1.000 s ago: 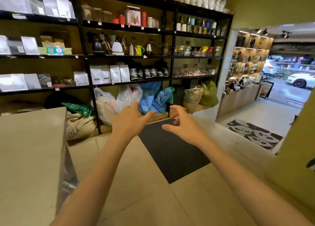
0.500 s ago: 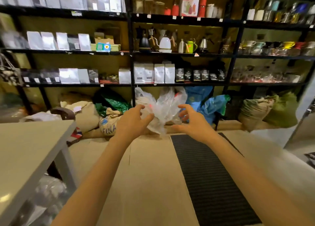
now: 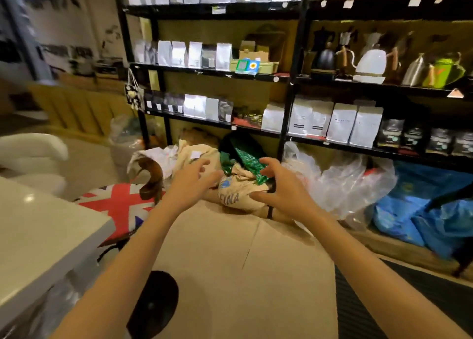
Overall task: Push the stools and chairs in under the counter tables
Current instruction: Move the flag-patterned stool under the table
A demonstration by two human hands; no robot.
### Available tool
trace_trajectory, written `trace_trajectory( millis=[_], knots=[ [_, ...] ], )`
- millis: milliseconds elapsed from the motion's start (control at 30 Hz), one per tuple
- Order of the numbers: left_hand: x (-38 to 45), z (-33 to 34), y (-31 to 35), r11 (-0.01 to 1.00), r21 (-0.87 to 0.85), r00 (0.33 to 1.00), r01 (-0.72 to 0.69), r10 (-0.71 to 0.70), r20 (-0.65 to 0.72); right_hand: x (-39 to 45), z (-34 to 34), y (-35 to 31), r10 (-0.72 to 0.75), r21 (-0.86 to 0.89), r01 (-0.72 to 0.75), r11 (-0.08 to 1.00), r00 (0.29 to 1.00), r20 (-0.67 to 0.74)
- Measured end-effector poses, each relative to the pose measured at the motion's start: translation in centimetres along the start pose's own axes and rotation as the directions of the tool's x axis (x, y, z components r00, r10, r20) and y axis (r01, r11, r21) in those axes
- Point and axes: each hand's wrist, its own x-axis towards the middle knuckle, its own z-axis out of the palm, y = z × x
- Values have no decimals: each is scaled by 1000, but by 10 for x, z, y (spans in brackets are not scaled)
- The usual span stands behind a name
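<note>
Stool (image 3: 120,205) beside counter table (image 3: 38,236) at left, shelves (image 3: 289,82) behind sacks (image 3: 235,192)

The stool (image 3: 120,205) sits half hidden under the counter table (image 3: 38,239); left background blurred

A stool (image 3: 120,205) with a Union Jack seat cushion in red, white and blue stands at about nine o'clock in the view, its seat partly tucked beneath the corner of the white counter table (image 3: 38,233). Its round black base (image 3: 153,305) rests on the tan floor at about seven o'clock, just beside the counter's edge. A curved brown backrest (image 3: 151,177) rises at the seat's far side, toward ten o'clock.
</note>
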Motion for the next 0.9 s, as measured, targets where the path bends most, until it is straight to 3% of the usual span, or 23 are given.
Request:
trace_trajectory(
  millis=[333,567,700,900],
  knots=[
    [161,-11,-99,977,68,974,202,-193,-119,216,101,64,-188,68,179,982,964,189],
    [217,-16,-162,898,124,891,422,-385,-242,317,181,80,-350,154,314,937,863,365],
    [243,-15,-194,814,125,804,567,-515,-298,369,227,86,-444,197,400,895,753,486],
    [280,-7,-231,681,74,621,729,-611,-491,459,282,90,-638,316,585,747,497,588]
  ],
)
